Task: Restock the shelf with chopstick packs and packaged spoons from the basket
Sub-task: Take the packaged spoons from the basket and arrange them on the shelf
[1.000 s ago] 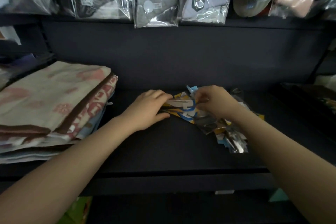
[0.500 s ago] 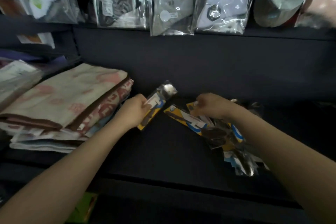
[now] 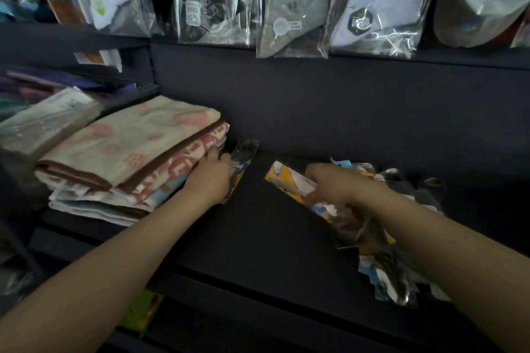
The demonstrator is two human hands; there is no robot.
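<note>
Head view: we look down at a dark shelf (image 3: 258, 238), both bare arms reaching in.
Left hand (image 3: 210, 180): fingers curled round one spoon pack (image 3: 242, 160), holding it just beside the folded cloth stack; knuckles touch the stack's edge.
Spoon pack: clear wrap with a yellow and blue card, far end tilted toward the shelf's back wall. Print too blurred, we can't read it.
Right hand (image 3: 335, 185): fingers curled down, pinching the top pack of the pile (image 3: 289, 180). Thumb side is partly hidden, so we can't tell the exact grip.
Pile of packs (image 3: 384, 272): lies on the shelf's right half, running from under the right hand toward the front edge, packs overlapping. Yellow, blue and white cards under shiny film. No text legible.
Gap: the left-hand pack and the pile are apart, bare shelf between them.
Cloth stack (image 3: 129, 160): folded towels at left, cream with pink marks and a brown border, red-and-white block pattern on the folded edge. We can't read it as letters.
Upper row: bagged goods (image 3: 292, 3) hang along the shelf above. One bag has a round white sticker, its neighbour on the right a dark hexagon badge (image 3: 360, 21), and one further left a small white label with rows of print. All too small for us to read.
Lower left: a green item (image 3: 143, 309) sits below the shelf edge, blurred.
</note>
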